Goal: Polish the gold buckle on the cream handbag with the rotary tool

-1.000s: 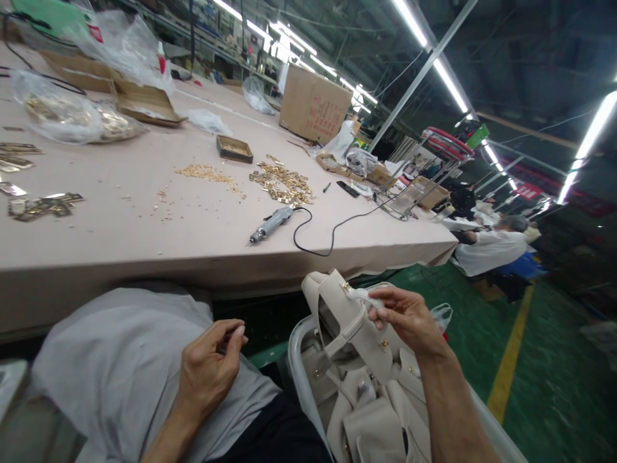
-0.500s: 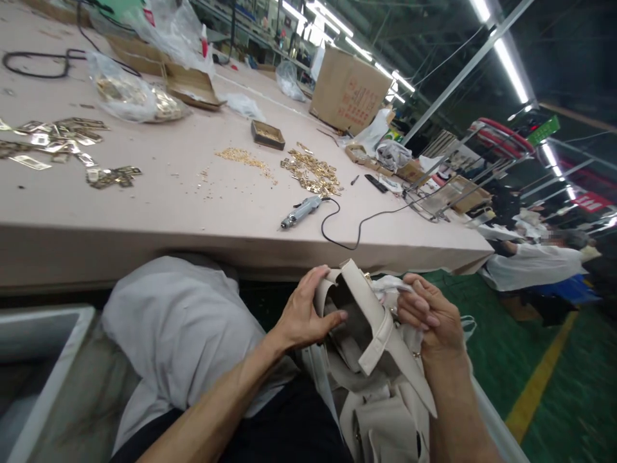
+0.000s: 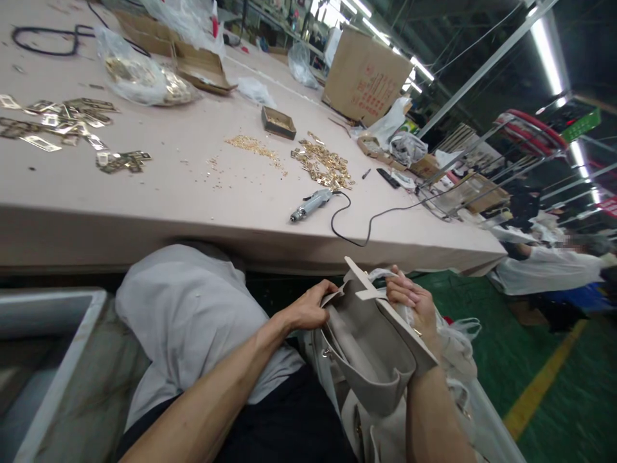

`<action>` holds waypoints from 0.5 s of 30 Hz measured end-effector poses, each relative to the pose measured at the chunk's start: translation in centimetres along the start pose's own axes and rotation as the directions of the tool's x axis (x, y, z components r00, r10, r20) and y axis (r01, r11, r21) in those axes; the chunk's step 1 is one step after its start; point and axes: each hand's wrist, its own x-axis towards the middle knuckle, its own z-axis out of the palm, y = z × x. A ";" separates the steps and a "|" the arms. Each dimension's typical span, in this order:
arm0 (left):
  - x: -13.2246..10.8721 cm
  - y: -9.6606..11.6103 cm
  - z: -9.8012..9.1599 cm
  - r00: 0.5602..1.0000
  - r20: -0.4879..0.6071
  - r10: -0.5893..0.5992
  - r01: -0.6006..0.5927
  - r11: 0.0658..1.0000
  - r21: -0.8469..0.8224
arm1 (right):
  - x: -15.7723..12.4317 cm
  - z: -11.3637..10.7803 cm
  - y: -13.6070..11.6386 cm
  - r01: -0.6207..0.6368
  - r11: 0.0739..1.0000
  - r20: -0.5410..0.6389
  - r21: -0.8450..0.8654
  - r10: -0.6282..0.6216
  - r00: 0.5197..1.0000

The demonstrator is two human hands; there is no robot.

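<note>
A beige handbag (image 3: pixel 366 347) is held up over my lap, its mouth gaping and the pale inside showing. My left hand (image 3: pixel 311 307) pinches the bag's near left edge between thumb and fingers. My right hand (image 3: pixel 412 299) is closed round the white-wrapped handle (image 3: pixel 380 274) on the far side, by the raised flap. More beige bags (image 3: pixel 373 431) lie below it in a bin at my right. On the table beyond, a grey electric screwdriver (image 3: pixel 311 206) rests with its black cord running right.
Gold metal plates (image 3: pixel 322 161) and tiny gold screws (image 3: pixel 253 146) are scattered on the cloth-covered table (image 3: pixel 193 199). A small box (image 3: pixel 278 122), a plastic bag of metal parts (image 3: pixel 139 77) and a large carton (image 3: pixel 366 74) stand farther back. A grey bin (image 3: pixel 91 308) is at my left.
The bag has been turned and opened wider, so its inside now faces up. My left hand has shifted from inside the flap area to the bag's edge. The view has tilted slightly.
</note>
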 end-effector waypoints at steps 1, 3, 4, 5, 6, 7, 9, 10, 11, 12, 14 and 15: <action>0.4 0.0 -0.1 1.000 0.001 -0.026 0.026 0.999 -0.018 | 0.2 -0.3 -0.3 -0.003 1.000 -0.010 -0.008 0.003 1.000; 1.4 0.0 -0.2 0.997 0.003 -0.081 0.081 0.995 -0.053 | 0.6 -0.6 -0.8 -0.015 0.999 -0.030 -0.044 0.014 0.999; 2.0 0.1 -0.2 0.994 0.012 -0.108 0.108 0.992 -0.069 | 0.7 -0.7 -1.0 -0.024 0.998 -0.036 -0.061 0.022 0.999; 2.7 0.2 -0.2 0.991 0.029 -0.132 0.134 0.987 -0.083 | 0.8 -0.7 -1.0 -0.035 0.996 -0.042 -0.077 0.032 0.999; 3.4 0.3 -0.3 0.987 0.049 -0.155 0.159 0.983 -0.091 | 0.9 -0.7 -0.9 -0.044 0.995 -0.048 -0.093 0.040 0.998; 4.2 0.4 -0.3 0.982 0.068 -0.174 0.180 0.979 -0.093 | 1.0 -0.7 -0.8 -0.046 0.992 -0.051 -0.117 0.040 0.998; 5.5 0.4 -0.2 0.975 0.073 -0.207 0.213 0.973 -0.085 | 1.1 -0.8 -0.5 -0.021 0.972 -0.058 -0.234 0.008 0.998; 6.0 0.3 -0.1 0.973 0.059 -0.222 0.227 0.971 -0.079 | 1.2 -0.9 -0.4 0.000 0.951 -0.061 -0.308 -0.020 0.998; 6.3 0.2 0.0 0.971 0.040 -0.236 0.238 0.968 -0.078 | 1.4 -1.1 -0.4 0.019 0.926 -0.064 -0.378 -0.047 0.997; 6.6 0.0 0.2 0.969 0.021 -0.247 0.248 0.965 -0.080 | 1.5 -1.3 -0.3 0.029 0.899 -0.071 -0.438 -0.067 0.995; 6.6 -0.4 0.5 0.965 -0.014 -0.264 0.261 0.961 -0.088 | 2.0 -1.9 -0.3 0.022 0.856 -0.099 -0.517 -0.086 0.991; 6.4 -0.6 0.7 0.963 -0.035 -0.269 0.265 0.960 -0.087 | 2.2 -2.2 -0.2 0.007 0.839 -0.118 -0.544 -0.085 0.989</action>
